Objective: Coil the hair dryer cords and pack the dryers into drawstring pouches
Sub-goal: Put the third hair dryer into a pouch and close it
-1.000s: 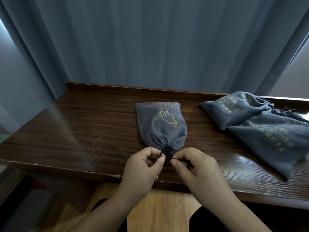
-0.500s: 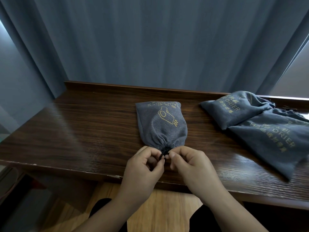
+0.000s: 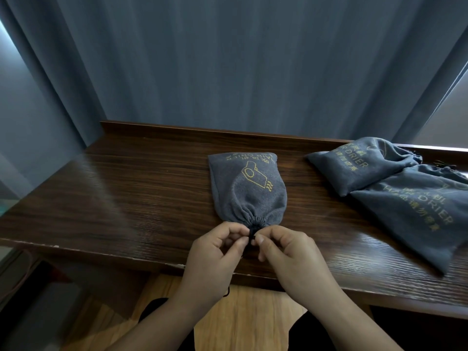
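Nearest: both hands over the counter's point(image 3: 131, 198) front edge. Left hand point(image 3: 215, 257) w/ thumb & forefinger pinched on the black drawstring point(image 3: 252, 233); right hand point(image 3: 291, 254) does the same from the other side, so each grip is clamped on the cord, fingertips nearly touching. A bit of cord hangs below the left wrist.

Just beyond, the grey pouch point(image 3: 247, 188) lies flat mid-counter, mouth gathered tight toward the person, bulging, so filled; contents hidden. Gold dryer icon on it, gold text at its far end, upside down, can't read it.

Farther right, two more grey pouches: near one point(image 3: 415, 211) reads "HAIR DRIER" plus Chinese characters, far one point(image 3: 359, 165) "…R DRIER", overlapping. Behind all: blue-grey curtain point(image 3: 228, 62).
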{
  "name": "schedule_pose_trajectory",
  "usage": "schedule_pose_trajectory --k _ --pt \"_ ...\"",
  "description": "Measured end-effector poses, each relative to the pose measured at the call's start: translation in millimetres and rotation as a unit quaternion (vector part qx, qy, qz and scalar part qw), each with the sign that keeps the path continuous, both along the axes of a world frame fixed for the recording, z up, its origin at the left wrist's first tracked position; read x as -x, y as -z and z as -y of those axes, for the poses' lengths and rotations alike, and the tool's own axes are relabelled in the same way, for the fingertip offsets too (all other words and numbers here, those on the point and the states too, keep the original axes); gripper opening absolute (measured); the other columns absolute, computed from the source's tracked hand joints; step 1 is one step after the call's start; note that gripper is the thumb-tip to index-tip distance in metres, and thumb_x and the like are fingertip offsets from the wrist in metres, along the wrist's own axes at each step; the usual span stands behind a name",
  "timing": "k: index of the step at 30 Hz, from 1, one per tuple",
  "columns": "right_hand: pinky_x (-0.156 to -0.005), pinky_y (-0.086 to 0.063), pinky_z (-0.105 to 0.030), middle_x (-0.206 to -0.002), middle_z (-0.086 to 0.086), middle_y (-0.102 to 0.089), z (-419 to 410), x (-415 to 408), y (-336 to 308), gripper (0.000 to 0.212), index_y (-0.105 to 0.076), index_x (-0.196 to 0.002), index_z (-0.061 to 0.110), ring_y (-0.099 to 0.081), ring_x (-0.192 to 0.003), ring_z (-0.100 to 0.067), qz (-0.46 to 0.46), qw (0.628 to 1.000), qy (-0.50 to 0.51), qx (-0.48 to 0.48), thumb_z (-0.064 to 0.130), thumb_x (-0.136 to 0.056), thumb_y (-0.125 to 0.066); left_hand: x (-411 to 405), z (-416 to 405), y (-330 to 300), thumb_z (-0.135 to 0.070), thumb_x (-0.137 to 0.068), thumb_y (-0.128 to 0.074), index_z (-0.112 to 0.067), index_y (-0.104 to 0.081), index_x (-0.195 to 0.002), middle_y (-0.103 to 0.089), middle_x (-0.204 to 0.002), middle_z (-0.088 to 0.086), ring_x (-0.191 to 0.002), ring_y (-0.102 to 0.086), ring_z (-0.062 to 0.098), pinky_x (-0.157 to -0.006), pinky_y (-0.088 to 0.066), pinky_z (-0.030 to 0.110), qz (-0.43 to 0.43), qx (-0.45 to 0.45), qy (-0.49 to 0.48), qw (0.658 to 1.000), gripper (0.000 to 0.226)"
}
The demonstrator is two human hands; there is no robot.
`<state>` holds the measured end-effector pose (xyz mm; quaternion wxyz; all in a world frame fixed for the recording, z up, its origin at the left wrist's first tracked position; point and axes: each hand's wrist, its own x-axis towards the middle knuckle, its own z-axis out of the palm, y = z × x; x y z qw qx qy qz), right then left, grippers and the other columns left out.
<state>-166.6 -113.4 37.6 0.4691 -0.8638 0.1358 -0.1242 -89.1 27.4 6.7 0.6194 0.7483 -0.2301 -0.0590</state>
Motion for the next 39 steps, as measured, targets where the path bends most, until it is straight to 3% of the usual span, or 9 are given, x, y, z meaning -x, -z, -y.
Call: schedule_pose_trajectory --k 6,10,14,17,21,26,31,35,39 --pt "-0.059 -0.043 -0.017 -0.069 0.011 -0.068 1.2 -2.4 0.0 0.025 -0.067 -0.076 0.032 -0.059 -0.064 -0.009 -0.011 1.000 0.000 0.002 0.024 -0.099 -0.060 2.2 -2.8 -5.9 -0.002 -0.089 -0.070 -0.038 -0.072 -0.091 -0.072 -0.083 -0.020 -0.080 -0.068 0.000 -0.073 -0.048 0.011 0.054 -0.035 0.010 0.998 0.036" --pt "-0.060 -0.044 -0.014 -0.067 0.011 -0.067 1.7 -2.4 1.1 0.025 -0.068 -0.077 0.031 -0.057 -0.063 -0.002 -0.013 1.000 0.004 0.006 0.024 -0.099 -0.059 1.3 -4.6 -4.7 -0.003 -0.091 -0.067 -0.035 -0.071 -0.089 -0.070 -0.078 -0.018 -0.075 -0.066 0.002 -0.069 -0.046 0.012 0.078 -0.053 0.007 0.996 0.032" --pt "-0.060 -0.042 -0.012 -0.067 0.010 -0.066 2.3 -1.2 1.3 0.025 -0.068 -0.077 0.030 -0.056 -0.063 0.000 -0.004 1.000 0.003 0.012 0.024 -0.100 -0.059 0.0 -4.4 -3.6 -0.004 -0.096 -0.061 -0.032 -0.071 -0.092 -0.071 -0.080 -0.016 -0.074 -0.064 0.001 -0.070 -0.053 0.024 0.023 -0.056 0.023 0.998 0.029" --pt "-0.059 -0.042 -0.014 -0.067 0.009 -0.064 3.0 -1.0 3.4 0.025 -0.065 -0.077 0.032 -0.057 -0.064 -0.003 0.002 1.000 -0.003 0.027 0.025 -0.100 -0.058 0.6 -3.2 -3.8 -0.002 -0.095 -0.062 -0.032 -0.072 -0.091 -0.074 -0.083 -0.014 -0.077 -0.068 0.002 -0.073 -0.052 0.020 0.006 -0.038 0.018 0.999 0.032" --pt "-0.059 -0.044 -0.019 -0.068 0.010 -0.064 3.2 -1.3 7.5 0.025 -0.063 -0.077 0.035 -0.058 -0.065 -0.006 0.006 0.999 -0.001 0.047 0.026 -0.100 -0.057 1.1 -0.1 -0.1 0.000 -0.092 -0.065 -0.029 -0.074 -0.091 -0.076 -0.083 -0.005 -0.078 -0.071 0.017 -0.073 -0.056 0.026 -0.021 -0.010 0.013 1.000 0.030" --pt "-0.057 -0.045 -0.023 -0.066 0.010 -0.062 2.0 -1.4 10.0 0.029 -0.059 -0.073 0.038 -0.057 -0.062 -0.007 0.015 0.998 0.000 0.061 0.027 -0.100 -0.057 1.7 0.2 -2.7 0.004 -0.091 -0.065 -0.016 -0.073 -0.092 -0.077 -0.081 0.001 -0.075 -0.073 0.014 -0.072 -0.055 0.020 -0.051 0.023 0.042 0.998 0.022" --pt "-0.058 -0.044 -0.017 -0.066 0.013 -0.063 1.1 -1.3 10.6 0.029 -0.060 -0.073 0.036 -0.058 -0.064 -0.005 0.007 0.998 -0.001 0.062 0.028 -0.100 -0.057 2.0 -0.1 -3.6 -0.001 -0.090 -0.069 -0.022 -0.073 -0.086 -0.076 -0.077 -0.005 -0.073 -0.072 0.009 -0.070 -0.054 0.019 -0.028 -0.003 0.036 0.999 0.022" --pt "-0.060 -0.043 -0.015 -0.065 0.015 -0.062 1.1 -0.7 10.8 0.028 -0.062 -0.072 0.033 -0.058 -0.066 -0.004 -0.001 0.998 -0.002 0.062 0.027 -0.099 -0.057 0.5 -2.3 1.6 -0.017 -0.088 -0.074 -0.032 -0.074 -0.087 -0.071 -0.073 -0.011 -0.064 -0.065 0.015 -0.065 -0.055 0.031 0.051 -0.074 0.017 0.996 0.015" --pt "-0.056 -0.039 -0.013 -0.056 0.012 -0.058 1.8 -0.7 8.8 0.036 -0.060 -0.064 0.029 -0.051 -0.055 -0.001 -0.012 1.000 -0.004 0.009 0.022 -0.100 -0.058 0.1 -4.7 1.0 -0.020 -0.085 -0.078 -0.033 -0.074 -0.089 -0.066 -0.069 -0.023 -0.058 -0.057 -0.002 -0.060 -0.044 0.013 0.121 -0.110 0.016 0.986 0.014"
